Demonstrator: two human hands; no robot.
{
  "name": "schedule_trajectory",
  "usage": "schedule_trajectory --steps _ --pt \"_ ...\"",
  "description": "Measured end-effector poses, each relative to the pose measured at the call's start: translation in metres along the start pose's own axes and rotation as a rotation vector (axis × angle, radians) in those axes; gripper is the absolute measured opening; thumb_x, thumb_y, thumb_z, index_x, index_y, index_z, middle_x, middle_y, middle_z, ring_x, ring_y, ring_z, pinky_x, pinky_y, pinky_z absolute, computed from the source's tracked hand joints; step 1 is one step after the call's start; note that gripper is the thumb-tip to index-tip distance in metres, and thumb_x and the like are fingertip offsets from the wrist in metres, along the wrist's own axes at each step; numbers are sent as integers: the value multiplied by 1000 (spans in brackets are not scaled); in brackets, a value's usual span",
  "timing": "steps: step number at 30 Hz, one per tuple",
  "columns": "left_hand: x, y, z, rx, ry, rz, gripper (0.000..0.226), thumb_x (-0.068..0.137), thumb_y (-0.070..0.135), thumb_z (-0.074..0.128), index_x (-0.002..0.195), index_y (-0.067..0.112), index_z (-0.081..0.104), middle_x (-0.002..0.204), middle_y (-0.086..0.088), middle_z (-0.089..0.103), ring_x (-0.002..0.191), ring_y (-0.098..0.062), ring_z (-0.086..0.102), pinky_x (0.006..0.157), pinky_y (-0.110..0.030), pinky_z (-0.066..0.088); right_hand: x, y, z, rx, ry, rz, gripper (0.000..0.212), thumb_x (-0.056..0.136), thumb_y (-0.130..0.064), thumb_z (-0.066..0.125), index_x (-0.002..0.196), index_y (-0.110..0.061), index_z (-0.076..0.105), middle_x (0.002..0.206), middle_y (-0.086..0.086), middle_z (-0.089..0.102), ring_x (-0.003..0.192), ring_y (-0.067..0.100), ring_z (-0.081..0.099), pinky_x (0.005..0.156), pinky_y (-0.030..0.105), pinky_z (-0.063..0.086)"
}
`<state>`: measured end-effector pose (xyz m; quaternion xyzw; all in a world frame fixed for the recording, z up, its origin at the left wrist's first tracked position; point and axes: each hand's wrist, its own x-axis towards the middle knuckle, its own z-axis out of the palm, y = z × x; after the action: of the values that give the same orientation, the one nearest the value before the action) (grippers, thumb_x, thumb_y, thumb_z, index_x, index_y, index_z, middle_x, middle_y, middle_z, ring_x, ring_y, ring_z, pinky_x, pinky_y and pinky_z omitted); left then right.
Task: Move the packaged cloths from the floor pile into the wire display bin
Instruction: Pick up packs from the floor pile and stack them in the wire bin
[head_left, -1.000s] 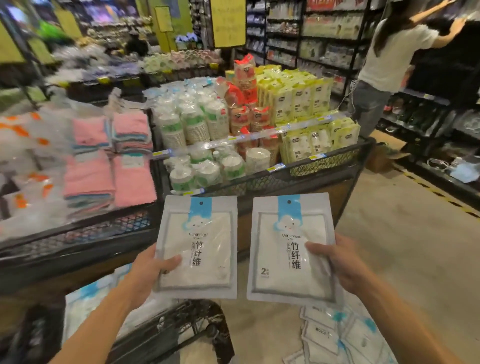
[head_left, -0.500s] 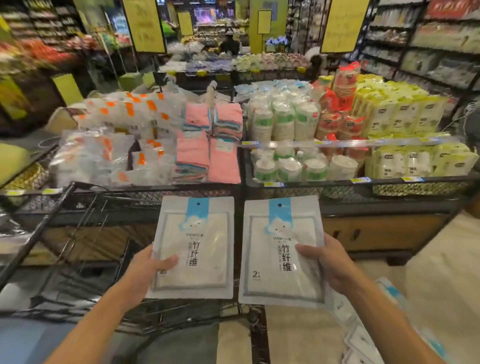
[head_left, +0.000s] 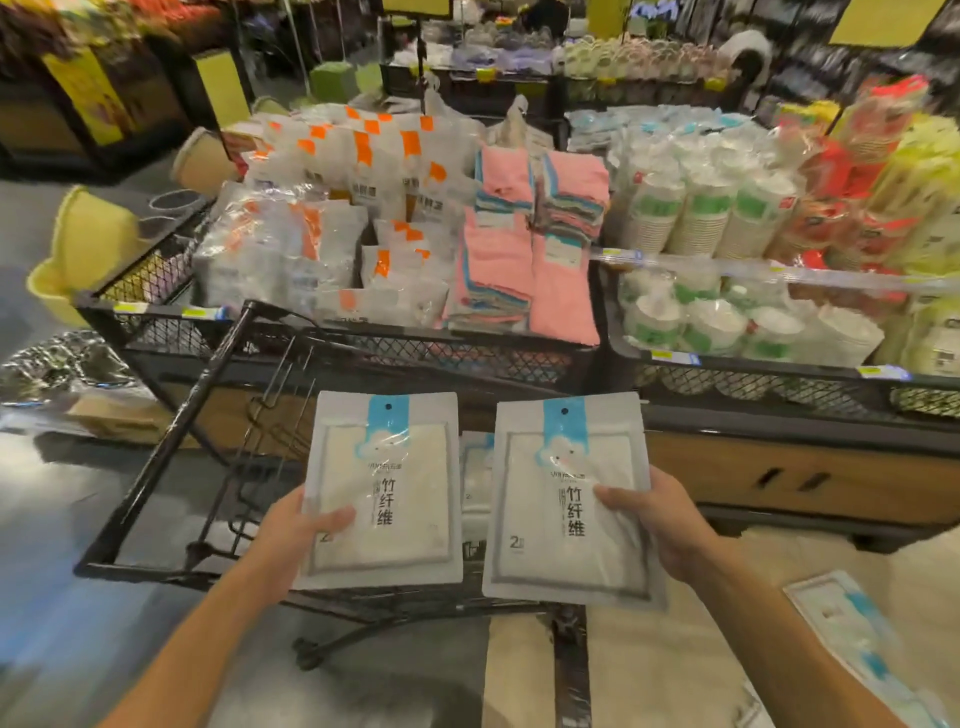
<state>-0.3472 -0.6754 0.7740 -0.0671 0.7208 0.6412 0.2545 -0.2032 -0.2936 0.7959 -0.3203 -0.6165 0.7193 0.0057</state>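
Left hand: the left hand (head_left: 291, 535) is pinching a flat white plastic-wrapped cloth pack with a blue header strip (head_left: 383, 491) at its lower left edge, thumb lying across the front and fingers hidden behind.
Wire bin: the black wire display bin (head_left: 171, 441) is standing just beyond and below that hand, its open frame tilting toward the camera; a few more white packs (head_left: 475, 478) are showing between the two held ones, apparently already inside.
Right hand: the right hand (head_left: 660, 525) is gripping a second matching white pack (head_left: 569, 501) along its right edge, thumb on the front, clamped the same way.
Floor pile: remaining blue-and-white packs (head_left: 852, 639) are lying on the floor below and to the right of the right hand.
Handling: the packs are looking light and thin, keeping flat when held by one edge, so fairly stiff; the glossy film is likely slippery, making a firm thumb-and-finger pinch at a side edge the safest hold.
Backdrop: pink folded towels (head_left: 524, 270) are filling the mesh shelf well beyond both hands.
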Motion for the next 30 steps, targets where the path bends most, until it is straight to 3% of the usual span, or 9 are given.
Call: schedule_trajectory --steps 4,8,13,17,19,22,27,30 --pt "38 -9 -4 -20 57 -77 38 83 6 77 119 11 66 106 -7 79 104 -31 73 91 -52 58 43 6 7 -17 27 58 40 86 7 74 122 -9 66 107 12 79 97 32 77 88 54 61" --pt "73 -15 3 -33 87 -183 43 84 7 77 125 12 64 113 -9 77 105 -32 73 93 -57 57 102 11 11 -18 34 110 37 86 6 74 119 -11 67 108 12 78 96 32 77 89 56 60" --pt "121 -21 17 19 214 -279 27 87 5 75 110 15 65 99 -7 79 91 -29 75 68 -42 61 174 22 16 -14 3 187 42 88 4 72 127 -9 64 112 11 77 99 30 76 84 50 62" --pt "168 -39 27 82 224 -369 26 89 3 73 110 17 65 107 -8 77 101 -32 72 93 -56 56 228 37 20 -17 -15 282 42 91 2 70 130 -12 61 119 12 75 104 31 75 81 48 64" --pt "192 -54 31 85 218 -412 27 89 1 72 111 16 67 108 -8 77 101 -31 72 93 -54 57 251 50 23 -19 -5 320 43 92 0 69 131 -13 60 120 11 74 106 31 74 77 46 65" --pt "230 -82 37 134 203 -455 32 88 1 74 117 14 67 108 -6 77 99 -27 73 86 -45 59 282 75 30 -76 -7 371 42 92 -2 69 132 -13 61 120 11 74 109 33 73 86 54 62" --pt "299 -129 42 193 131 -450 41 88 -4 72 123 16 63 108 0 72 106 -24 68 95 -42 54 333 115 51 -153 4 436 40 93 1 68 131 -10 61 118 10 75 103 29 75 69 37 64" --pt "329 -156 42 293 87 -454 44 90 2 73 130 13 61 119 -4 70 110 -24 66 93 -38 55 358 139 67 -188 58 484 35 93 -5 71 127 -9 61 120 12 74 101 28 75 75 41 64"
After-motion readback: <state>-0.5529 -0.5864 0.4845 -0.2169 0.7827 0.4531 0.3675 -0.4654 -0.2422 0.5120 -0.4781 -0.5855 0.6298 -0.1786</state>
